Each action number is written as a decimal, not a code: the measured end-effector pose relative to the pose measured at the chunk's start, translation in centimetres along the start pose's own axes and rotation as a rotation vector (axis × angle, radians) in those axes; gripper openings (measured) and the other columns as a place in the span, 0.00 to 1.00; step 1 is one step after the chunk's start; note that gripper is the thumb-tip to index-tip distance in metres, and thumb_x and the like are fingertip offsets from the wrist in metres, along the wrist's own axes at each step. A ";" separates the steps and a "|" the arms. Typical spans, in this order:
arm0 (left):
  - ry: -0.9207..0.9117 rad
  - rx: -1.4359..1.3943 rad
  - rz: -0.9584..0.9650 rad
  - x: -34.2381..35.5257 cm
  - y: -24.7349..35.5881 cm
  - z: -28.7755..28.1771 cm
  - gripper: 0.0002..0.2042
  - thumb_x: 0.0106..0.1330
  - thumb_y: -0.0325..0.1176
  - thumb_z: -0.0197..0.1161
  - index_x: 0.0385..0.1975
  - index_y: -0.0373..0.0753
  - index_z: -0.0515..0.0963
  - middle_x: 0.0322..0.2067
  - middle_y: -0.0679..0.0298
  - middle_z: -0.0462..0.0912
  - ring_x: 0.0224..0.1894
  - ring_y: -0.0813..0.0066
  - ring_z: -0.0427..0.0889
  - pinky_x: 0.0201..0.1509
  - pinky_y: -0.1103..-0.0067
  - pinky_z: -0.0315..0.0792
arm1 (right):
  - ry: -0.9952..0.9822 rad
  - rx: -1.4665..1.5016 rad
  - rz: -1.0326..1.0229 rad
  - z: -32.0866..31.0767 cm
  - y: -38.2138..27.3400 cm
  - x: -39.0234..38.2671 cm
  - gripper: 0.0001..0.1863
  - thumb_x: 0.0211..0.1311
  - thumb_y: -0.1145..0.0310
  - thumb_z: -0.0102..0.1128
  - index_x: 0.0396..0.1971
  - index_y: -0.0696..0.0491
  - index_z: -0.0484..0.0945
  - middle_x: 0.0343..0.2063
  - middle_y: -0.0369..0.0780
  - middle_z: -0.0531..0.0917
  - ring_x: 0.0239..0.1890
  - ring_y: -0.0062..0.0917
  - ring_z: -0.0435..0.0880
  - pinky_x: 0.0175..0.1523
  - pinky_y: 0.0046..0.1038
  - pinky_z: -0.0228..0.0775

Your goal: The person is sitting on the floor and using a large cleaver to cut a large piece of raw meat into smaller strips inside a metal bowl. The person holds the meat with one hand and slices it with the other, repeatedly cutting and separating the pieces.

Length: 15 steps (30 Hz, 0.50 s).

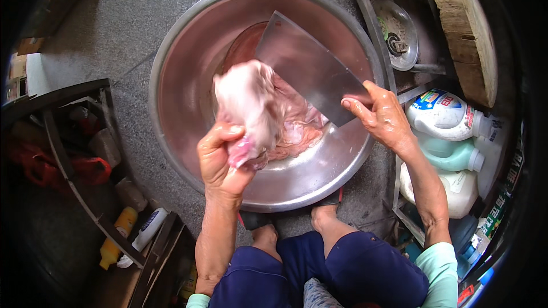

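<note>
A large metal basin (188,34) stands on the floor in front of my feet. Over its left side my left hand (220,159) grips a pale pink piece of raw meat (248,91), smeared by motion. To the right, my right hand (379,115) is closed on the near corner of a broad cleaver (311,63); its wide blade slants up and left across the basin. The handle is hidden in my grip. More raw meat (297,134) lies in the basin below the blade, partly covered by the held piece. Both hands look wet.
White and green detergent jugs (442,114) stand on a rack at the right, below a thick wooden board (465,34) and a clear round dish (395,34). At the left a dark shelf frame (74,177) holds a red bag and bottles (120,234).
</note>
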<state>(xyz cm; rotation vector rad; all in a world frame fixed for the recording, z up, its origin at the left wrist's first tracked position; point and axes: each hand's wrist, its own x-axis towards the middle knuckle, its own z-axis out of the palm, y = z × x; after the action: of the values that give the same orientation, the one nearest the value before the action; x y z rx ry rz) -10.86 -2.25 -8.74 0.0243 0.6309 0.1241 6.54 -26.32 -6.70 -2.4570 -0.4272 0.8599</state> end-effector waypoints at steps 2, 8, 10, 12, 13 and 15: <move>-0.214 -0.018 0.086 -0.4 0.3 1.9 0.26 0.60 0.21 0.53 0.62 0.37 0.73 0.45 0.51 0.81 0.33 0.66 0.84 0.39 0.76 0.80 | 0.071 0.084 -0.014 -0.3 0.6 -0.3 0.16 0.65 0.63 0.68 0.39 0.62 0.76 0.37 0.47 0.89 0.40 0.30 0.89 0.43 0.30 0.79; 0.123 1.102 0.140 -0.1 2.4 -2.4 0.15 0.64 0.23 0.58 0.50 0.31 0.81 0.39 0.61 0.84 0.40 0.78 0.79 0.47 0.81 0.72 | 0.187 0.008 -0.073 -1.4 0.9 -1.3 0.17 0.65 0.60 0.67 0.33 0.60 0.74 0.31 0.49 0.88 0.31 0.41 0.88 0.36 0.35 0.77; 0.105 1.324 0.031 -0.9 0.5 -3.7 0.15 0.65 0.26 0.58 0.49 0.30 0.82 0.39 0.62 0.84 0.38 0.78 0.77 0.49 0.80 0.72 | 0.177 -0.082 -0.008 -1.4 1.1 -1.9 0.17 0.64 0.60 0.66 0.32 0.59 0.73 0.30 0.49 0.87 0.30 0.42 0.87 0.34 0.37 0.76; -0.145 1.623 -0.045 -1.6 -1.1 -4.6 0.14 0.66 0.29 0.59 0.48 0.30 0.81 0.39 0.56 0.85 0.38 0.67 0.81 0.51 0.74 0.74 | 0.180 -0.118 0.012 -1.5 1.2 -2.2 0.17 0.65 0.60 0.66 0.32 0.58 0.72 0.29 0.48 0.87 0.29 0.43 0.86 0.33 0.39 0.76; -0.261 1.929 -0.080 -1.9 -1.3 -4.3 0.16 0.64 0.30 0.65 0.48 0.28 0.79 0.40 0.46 0.84 0.41 0.51 0.82 0.54 0.67 0.75 | 0.188 -0.113 0.007 -1.6 1.4 -2.4 0.17 0.65 0.60 0.66 0.31 0.58 0.71 0.29 0.48 0.87 0.28 0.44 0.86 0.33 0.39 0.76; -0.112 2.103 0.114 -0.1 -1.2 -3.0 0.20 0.61 0.32 0.67 0.51 0.29 0.78 0.44 0.42 0.82 0.47 0.46 0.80 0.56 0.64 0.74 | 0.218 -0.118 -0.003 -1.4 2.2 -2.9 0.17 0.65 0.60 0.65 0.32 0.58 0.70 0.30 0.46 0.88 0.28 0.43 0.86 0.33 0.40 0.76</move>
<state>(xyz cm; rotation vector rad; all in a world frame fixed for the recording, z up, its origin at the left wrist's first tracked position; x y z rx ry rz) -12.57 -3.47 -11.19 2.0732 0.3961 -0.4771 5.54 -29.91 -5.58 -2.6223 -0.4127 0.5705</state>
